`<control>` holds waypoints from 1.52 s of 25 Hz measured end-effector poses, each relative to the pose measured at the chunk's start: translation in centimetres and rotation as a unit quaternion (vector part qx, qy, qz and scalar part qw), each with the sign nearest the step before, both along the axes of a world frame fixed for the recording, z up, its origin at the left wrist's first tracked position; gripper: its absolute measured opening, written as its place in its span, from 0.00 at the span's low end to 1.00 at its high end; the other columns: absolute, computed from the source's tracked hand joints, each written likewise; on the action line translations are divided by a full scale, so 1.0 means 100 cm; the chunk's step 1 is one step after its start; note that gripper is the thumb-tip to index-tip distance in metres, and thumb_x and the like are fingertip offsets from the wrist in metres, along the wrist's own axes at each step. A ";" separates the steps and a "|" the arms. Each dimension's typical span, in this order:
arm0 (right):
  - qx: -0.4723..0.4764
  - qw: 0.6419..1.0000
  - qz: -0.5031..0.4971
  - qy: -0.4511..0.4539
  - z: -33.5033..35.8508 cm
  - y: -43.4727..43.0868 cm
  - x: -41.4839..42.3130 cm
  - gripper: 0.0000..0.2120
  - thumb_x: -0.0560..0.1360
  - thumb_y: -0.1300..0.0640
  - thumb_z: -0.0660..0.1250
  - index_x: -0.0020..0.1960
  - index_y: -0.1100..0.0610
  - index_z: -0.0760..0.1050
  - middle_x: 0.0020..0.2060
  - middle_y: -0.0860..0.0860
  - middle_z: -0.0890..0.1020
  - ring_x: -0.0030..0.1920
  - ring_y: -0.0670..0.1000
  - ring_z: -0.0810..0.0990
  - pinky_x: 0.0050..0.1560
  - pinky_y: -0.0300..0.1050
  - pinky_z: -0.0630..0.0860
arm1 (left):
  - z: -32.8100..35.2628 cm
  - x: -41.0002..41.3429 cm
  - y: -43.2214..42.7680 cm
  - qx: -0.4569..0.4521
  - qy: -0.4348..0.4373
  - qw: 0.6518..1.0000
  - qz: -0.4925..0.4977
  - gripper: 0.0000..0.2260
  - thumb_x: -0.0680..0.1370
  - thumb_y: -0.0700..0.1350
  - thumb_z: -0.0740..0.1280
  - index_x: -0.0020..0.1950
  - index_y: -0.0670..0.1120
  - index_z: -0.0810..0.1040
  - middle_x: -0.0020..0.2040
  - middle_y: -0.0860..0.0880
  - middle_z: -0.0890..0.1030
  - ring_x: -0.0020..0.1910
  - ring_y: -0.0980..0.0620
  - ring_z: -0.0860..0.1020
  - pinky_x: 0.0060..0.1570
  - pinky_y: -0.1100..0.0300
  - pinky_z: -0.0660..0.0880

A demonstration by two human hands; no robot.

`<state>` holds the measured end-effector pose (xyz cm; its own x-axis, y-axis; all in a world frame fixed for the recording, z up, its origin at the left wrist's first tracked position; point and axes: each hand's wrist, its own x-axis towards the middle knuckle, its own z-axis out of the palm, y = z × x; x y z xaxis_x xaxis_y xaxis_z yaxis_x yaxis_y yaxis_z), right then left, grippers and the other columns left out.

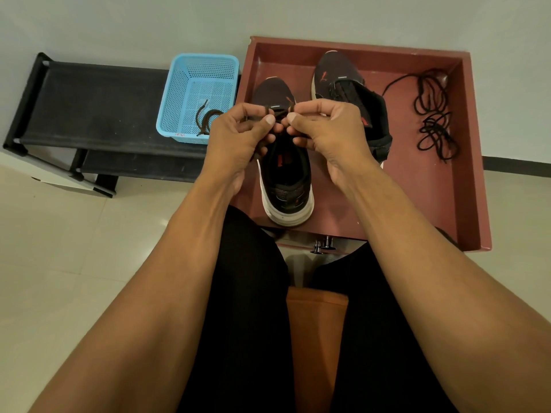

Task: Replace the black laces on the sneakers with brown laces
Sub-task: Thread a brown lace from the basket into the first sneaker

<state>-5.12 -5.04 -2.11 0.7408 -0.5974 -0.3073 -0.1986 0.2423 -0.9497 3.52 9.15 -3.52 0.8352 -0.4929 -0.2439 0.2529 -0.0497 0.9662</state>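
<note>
A dark sneaker [286, 186] with a white sole stands heel-toward-me in the red-brown tray [417, 189]. Above its tongue, my left hand [241, 135] and my right hand [325, 126] each pinch a strand of the brown lace [266, 109] between thumb and fingers, knuckles almost touching. The lacing under my hands is hidden. A second dark sneaker [348, 87] lies behind and to the right, with lace showing on its upper. Loose black laces [432, 114] lie tangled at the tray's right side. Another brown lace [205, 120] rests in the blue basket [196, 76].
The blue basket sits on a black fabric shoe rack [89, 111] left of the tray, against a pale wall. Pale floor tiles [74, 248] spread to the left. My knees in black trousers are below the tray's near edge.
</note>
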 end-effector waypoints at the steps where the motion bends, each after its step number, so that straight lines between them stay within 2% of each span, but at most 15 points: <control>1: -0.005 1.000 -0.005 0.000 0.000 0.000 0.000 0.09 0.75 0.67 0.77 0.53 0.64 0.81 0.43 0.58 0.89 0.41 0.50 0.87 0.42 0.41 0.82 | 0.000 0.000 0.000 -0.007 0.005 1.000 0.004 0.06 0.80 0.38 0.73 0.52 0.44 0.77 0.42 0.45 0.87 0.36 0.55 0.81 0.36 0.62 0.75; 5: -0.022 1.000 0.002 0.010 0.001 0.000 0.001 0.04 0.75 0.65 0.78 0.49 0.61 0.85 0.40 0.56 0.88 0.40 0.49 0.88 0.39 0.41 0.82 | 0.002 -0.001 0.003 0.004 -0.014 0.999 -0.038 0.07 0.76 0.40 0.78 0.47 0.44 0.81 0.44 0.42 0.86 0.38 0.54 0.80 0.39 0.62 0.75; 8: -0.045 0.999 0.018 0.020 0.000 -0.001 0.002 0.04 0.76 0.64 0.77 0.50 0.61 0.86 0.41 0.56 0.89 0.41 0.49 0.88 0.38 0.39 0.81 | 0.001 0.001 0.004 0.016 -0.040 0.997 -0.063 0.06 0.73 0.43 0.80 0.45 0.46 0.85 0.42 0.44 0.85 0.39 0.55 0.78 0.42 0.62 0.74; 12: -0.055 0.995 0.081 0.010 0.001 -0.005 0.002 0.08 0.77 0.69 0.72 0.52 0.62 0.87 0.45 0.57 0.89 0.44 0.48 0.86 0.46 0.38 0.81 | -0.003 0.002 0.003 0.019 -0.048 0.997 -0.060 0.05 0.74 0.41 0.80 0.46 0.45 0.86 0.40 0.47 0.85 0.38 0.55 0.79 0.41 0.62 0.74; 14: -0.050 0.993 0.111 0.000 0.004 -0.009 -0.001 0.08 0.75 0.68 0.73 0.54 0.63 0.87 0.49 0.59 0.88 0.48 0.49 0.85 0.51 0.39 0.82 | -0.004 0.002 0.003 0.032 -0.068 0.995 -0.059 0.05 0.74 0.42 0.80 0.46 0.45 0.86 0.39 0.47 0.86 0.38 0.56 0.80 0.40 0.62 0.74; 16: -0.050 0.992 0.118 -0.013 0.004 -0.011 -0.004 0.08 0.76 0.66 0.76 0.55 0.62 0.87 0.47 0.58 0.88 0.48 0.49 0.86 0.51 0.39 0.82 | -0.003 0.002 0.001 0.042 -0.077 0.995 -0.057 0.06 0.73 0.42 0.81 0.44 0.45 0.85 0.40 0.47 0.86 0.38 0.56 0.81 0.40 0.62 0.74; 20: 0.011 0.996 0.086 -0.024 0.002 -0.010 -0.005 0.07 0.77 0.66 0.76 0.55 0.62 0.85 0.42 0.55 0.88 0.45 0.48 0.87 0.49 0.40 0.83 | -0.004 0.002 0.001 0.034 -0.075 0.993 -0.089 0.06 0.75 0.41 0.77 0.45 0.47 0.81 0.42 0.44 0.83 0.39 0.56 0.78 0.40 0.63 0.72; 22: 0.010 0.998 0.064 -0.018 0.002 -0.009 -0.005 0.09 0.76 0.67 0.76 0.55 0.63 0.84 0.41 0.55 0.87 0.42 0.48 0.86 0.47 0.41 0.84 | -0.003 0.002 0.001 0.028 -0.053 0.991 -0.120 0.03 0.77 0.42 0.72 0.47 0.48 0.79 0.42 0.48 0.81 0.40 0.56 0.76 0.41 0.63 0.70; 26: -0.097 0.994 0.056 -0.003 0.004 -0.004 -0.006 0.12 0.74 0.62 0.80 0.56 0.60 0.82 0.40 0.52 0.89 0.42 0.47 0.88 0.40 0.40 0.82 | 0.003 0.003 -0.002 0.050 -0.017 0.992 -0.111 0.07 0.82 0.38 0.64 0.48 0.48 0.77 0.39 0.53 0.78 0.34 0.59 0.69 0.40 0.61 0.66; 29: -0.170 0.983 0.068 -0.016 0.004 -0.002 -0.007 0.13 0.74 0.60 0.79 0.57 0.58 0.82 0.40 0.49 0.89 0.44 0.47 0.89 0.43 0.43 0.84 | 0.006 0.004 -0.003 0.045 0.023 0.995 -0.083 0.08 0.84 0.39 0.61 0.48 0.48 0.76 0.38 0.52 0.76 0.33 0.58 0.67 0.38 0.61 0.65; 31: -0.217 0.971 0.092 -0.030 0.005 -0.001 -0.007 0.13 0.76 0.61 0.78 0.59 0.57 0.81 0.42 0.48 0.89 0.45 0.46 0.89 0.45 0.44 0.86 | 0.006 0.005 0.000 0.023 0.058 0.996 -0.068 0.07 0.86 0.45 0.61 0.49 0.48 0.75 0.38 0.51 0.76 0.33 0.57 0.67 0.38 0.61 0.66; 34: -0.297 0.945 0.130 -0.038 0.007 -0.003 -0.008 0.13 0.77 0.60 0.77 0.61 0.57 0.81 0.43 0.45 0.89 0.45 0.42 0.88 0.48 0.42 0.85 | 0.005 0.007 0.003 0.007 0.073 0.995 -0.074 0.10 0.86 0.52 0.64 0.50 0.48 0.75 0.38 0.51 0.76 0.33 0.57 0.68 0.38 0.62 0.67; 36: -0.336 0.930 0.145 -0.034 0.007 -0.006 -0.009 0.14 0.76 0.58 0.78 0.60 0.56 0.81 0.42 0.42 0.89 0.44 0.40 0.87 0.52 0.42 0.84 | 0.004 0.006 0.004 -0.001 0.057 0.995 -0.082 0.06 0.83 0.48 0.70 0.51 0.47 0.77 0.40 0.51 0.77 0.34 0.58 0.71 0.39 0.63 0.69; 38: -0.340 0.928 0.146 -0.036 0.006 -0.010 -0.009 0.14 0.74 0.56 0.79 0.58 0.56 0.82 0.42 0.43 0.89 0.47 0.40 0.88 0.56 0.47 0.84 | 0.002 0.007 0.006 -0.010 0.044 0.995 -0.092 0.05 0.81 0.41 0.72 0.55 0.44 0.79 0.42 0.50 0.80 0.38 0.58 0.76 0.42 0.64 0.72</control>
